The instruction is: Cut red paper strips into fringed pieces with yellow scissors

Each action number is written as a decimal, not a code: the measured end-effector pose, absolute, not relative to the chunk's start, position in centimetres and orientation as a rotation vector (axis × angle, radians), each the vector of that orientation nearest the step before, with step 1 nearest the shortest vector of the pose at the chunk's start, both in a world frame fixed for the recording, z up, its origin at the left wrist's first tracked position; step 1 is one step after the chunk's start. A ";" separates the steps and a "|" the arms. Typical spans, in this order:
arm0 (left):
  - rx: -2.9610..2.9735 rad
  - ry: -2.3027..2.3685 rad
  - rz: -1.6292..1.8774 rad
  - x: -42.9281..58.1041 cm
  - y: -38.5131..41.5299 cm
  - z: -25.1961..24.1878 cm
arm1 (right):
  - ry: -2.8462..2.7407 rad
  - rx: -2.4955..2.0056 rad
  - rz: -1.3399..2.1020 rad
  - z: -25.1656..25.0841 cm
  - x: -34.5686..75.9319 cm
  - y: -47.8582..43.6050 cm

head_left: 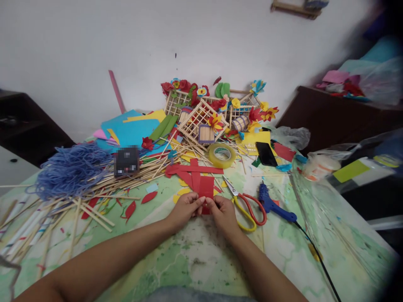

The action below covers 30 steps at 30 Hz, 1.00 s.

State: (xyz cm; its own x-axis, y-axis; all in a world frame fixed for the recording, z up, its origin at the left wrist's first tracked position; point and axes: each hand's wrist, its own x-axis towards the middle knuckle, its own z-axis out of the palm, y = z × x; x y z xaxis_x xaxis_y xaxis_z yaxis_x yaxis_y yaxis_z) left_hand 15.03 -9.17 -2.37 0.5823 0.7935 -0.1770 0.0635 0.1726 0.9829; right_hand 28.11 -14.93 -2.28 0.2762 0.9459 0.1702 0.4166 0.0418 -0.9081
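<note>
While a red paper strip (206, 187) is held just above the counter (195, 260), its lower end is pinched between the left hand (185, 209) and right hand (223, 214), fingertips pressed together for grip; scissors (245, 212) lie within reach.

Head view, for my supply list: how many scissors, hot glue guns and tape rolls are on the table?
Scissors: 1
Hot glue gun: 1
Tape roll: 1
Total: 3
</note>
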 end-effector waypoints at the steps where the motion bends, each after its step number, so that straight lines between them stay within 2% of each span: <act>1: 1.326 0.840 0.609 15.1 -9.2 -2.3 | -1.305 -1.555 0.657 -2.3 28.1 -14.9; 15: 1.498 0.887 0.632 15.2 -9.1 -2.8 | -1.295 -1.594 0.566 -2.1 28.0 -14.9; 20: 1.415 0.828 0.710 15.3 -8.6 -3.0 | -1.231 -1.608 0.519 -2.3 29.0 -14.7; 23: 1.316 0.841 0.875 15.2 -7.9 -3.0 | -1.147 -1.610 0.462 -2.2 29.8 -14.5; 27: 1.286 0.756 0.982 15.0 -7.5 -2.5 | -1.165 -1.553 0.521 -2.1 29.8 -14.3; 30: 1.235 0.693 0.910 15.0 -8.0 -2.3 | -1.187 -1.516 0.593 -2.4 29.5 -14.2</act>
